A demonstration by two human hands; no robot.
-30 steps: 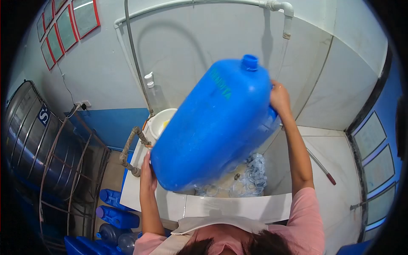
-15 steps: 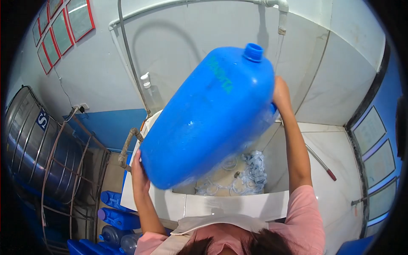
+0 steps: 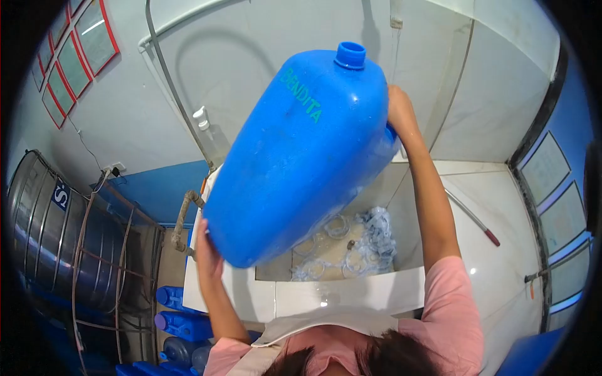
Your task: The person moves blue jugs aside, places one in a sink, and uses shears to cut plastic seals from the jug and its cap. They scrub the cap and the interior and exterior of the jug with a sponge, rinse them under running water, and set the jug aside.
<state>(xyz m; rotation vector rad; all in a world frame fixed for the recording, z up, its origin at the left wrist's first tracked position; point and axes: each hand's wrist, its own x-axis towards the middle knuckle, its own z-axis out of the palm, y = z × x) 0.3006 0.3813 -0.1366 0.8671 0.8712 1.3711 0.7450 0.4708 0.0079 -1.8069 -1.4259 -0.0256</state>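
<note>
Pale tiles line the wall beyond a white-rimmed sink [image 3: 342, 294]. Tilted above it, a blue jug [image 3: 301, 156] reads "BENDITA" in green, its open mouth far and right. The right hand [image 3: 402, 116] grasps its handle side; the left hand [image 3: 208, 250] supports the near-left base. Far left, a metal tank [image 3: 59, 241] shows an "S" label [image 3: 61, 195].

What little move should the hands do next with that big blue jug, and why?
Probably ease the blue jug's bottom a little to the right, over the sink. The jug is tilted, and its bottom seems to stick out past the basin's left side. The left hand is at the bottom and the right hand is up near the open neck.
</note>
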